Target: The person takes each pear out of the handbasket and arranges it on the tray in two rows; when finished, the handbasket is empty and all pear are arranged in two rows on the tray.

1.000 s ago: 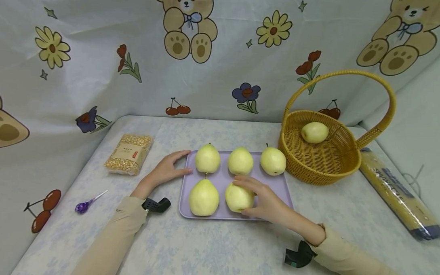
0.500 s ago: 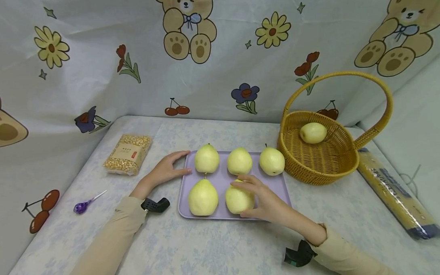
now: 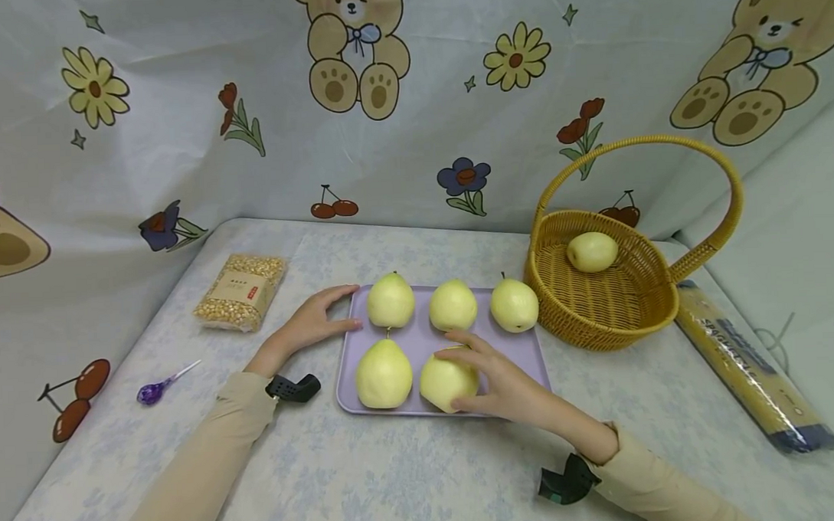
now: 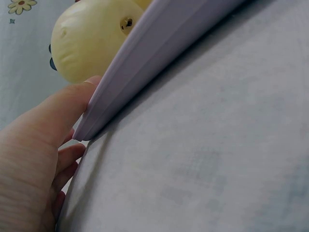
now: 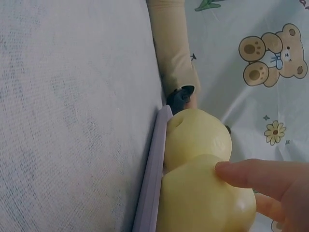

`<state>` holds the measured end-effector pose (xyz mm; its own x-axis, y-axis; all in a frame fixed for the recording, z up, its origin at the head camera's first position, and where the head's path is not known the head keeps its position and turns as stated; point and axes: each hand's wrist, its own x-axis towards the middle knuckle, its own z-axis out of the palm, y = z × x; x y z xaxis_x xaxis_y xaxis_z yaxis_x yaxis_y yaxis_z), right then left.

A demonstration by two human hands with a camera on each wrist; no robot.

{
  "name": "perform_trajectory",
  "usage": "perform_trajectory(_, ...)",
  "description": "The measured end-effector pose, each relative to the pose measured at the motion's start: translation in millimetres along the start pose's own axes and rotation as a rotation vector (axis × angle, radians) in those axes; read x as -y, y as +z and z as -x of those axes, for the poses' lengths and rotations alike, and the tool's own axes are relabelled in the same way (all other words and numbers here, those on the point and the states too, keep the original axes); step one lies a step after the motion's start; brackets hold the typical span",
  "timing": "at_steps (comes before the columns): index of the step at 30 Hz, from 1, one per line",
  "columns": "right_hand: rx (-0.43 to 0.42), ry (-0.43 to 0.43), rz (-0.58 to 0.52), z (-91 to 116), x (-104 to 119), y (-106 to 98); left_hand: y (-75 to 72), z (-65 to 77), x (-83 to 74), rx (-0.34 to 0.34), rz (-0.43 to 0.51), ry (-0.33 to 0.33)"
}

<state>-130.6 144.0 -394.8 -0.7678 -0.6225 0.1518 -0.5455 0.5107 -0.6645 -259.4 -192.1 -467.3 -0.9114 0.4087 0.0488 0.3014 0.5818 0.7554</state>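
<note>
A lilac tray [image 3: 420, 349] bears several pale yellow-green pears in two rows. At its left edge my left hand [image 3: 313, 319] has thumb and fingers spread, with the thumb touching the rim. The left wrist view shows that thumb [image 4: 72, 104] on the rim and the other fingers lower, outside the wall. My right hand [image 3: 504, 380] holds the front right pear [image 3: 445, 384], thumb on its near side and fingers over its top and far side. In the right wrist view this pear [image 5: 203, 198] overlaps another pear [image 5: 195, 135] beyond it.
A wicker basket [image 3: 599, 331] with a tall handle and one pear [image 3: 592, 252] inside stands right of the tray. Beside it lies a long spaghetti packet [image 3: 752, 371]. On the left are a bag of corn kernels [image 3: 242, 292] and a purple lollipop [image 3: 153, 392].
The pear in my right hand has shifted slightly left and toward me, nearer the front left pear. My left hand stays at the tray's edge.
</note>
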Motion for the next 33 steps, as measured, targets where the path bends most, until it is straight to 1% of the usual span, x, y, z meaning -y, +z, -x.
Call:
perform_trajectory(5, 0.010, -0.001, -0.037, -0.9, 0.7, -0.5, -1.3, 0.1, 0.4, -0.002, 0.001, -0.001)
perform_trajectory(12, 0.029, -0.034, -0.036, -2.3, -0.2, -5.4, -2.3, 1.2, 0.5, -0.007, 0.007, 0.002)
perform_trajectory(15, 0.041, -0.054, -0.059, -3.7, -1.8, -13.3, -2.3, 2.0, 0.1, -0.009, 0.011, 0.001)
perform_trajectory(17, 0.020, -0.068, -0.073, -4.6, -3.5, -22.8, -2.0, 2.0, -0.1, -0.009, 0.012, 0.000)
perform_trajectory(20, -0.055, -0.065, -0.089, -5.4, -6.4, -43.1, -1.2, 1.8, 0.0, -0.008, 0.011, -0.006)
perform_trajectory(22, -0.126, -0.040, -0.078, -6.4, -8.6, -58.7, -0.3, 1.2, 0.0, -0.005, 0.008, -0.003)
perform_trajectory(25, -0.230, 0.021, -0.079, -11.6, -13.4, -83.5, 0.6, 0.6, 0.0, -0.004, 0.010, -0.001)
perform_trajectory(27, -0.293, 0.079, -0.092, -16.6, -18.0, -100.5, 0.8, 0.4, 0.3, -0.005, 0.011, 0.000)
perform_trajectory(29, -0.358, 0.141, -0.123, -22.1, -24.9, -118.2, 0.6, 0.4, 0.3, -0.005, 0.008, 0.002)
perform_trajectory(31, -0.430, 0.201, -0.181, -26.8, -33.7, -135.6, 0.2, 0.4, 0.3, -0.004, 0.005, 0.003)
perform_trajectory(33, -0.507, 0.249, -0.272, -30.6, -44.1, -152.0, -0.2, 0.4, -0.2, -0.003, -0.001, 0.003)
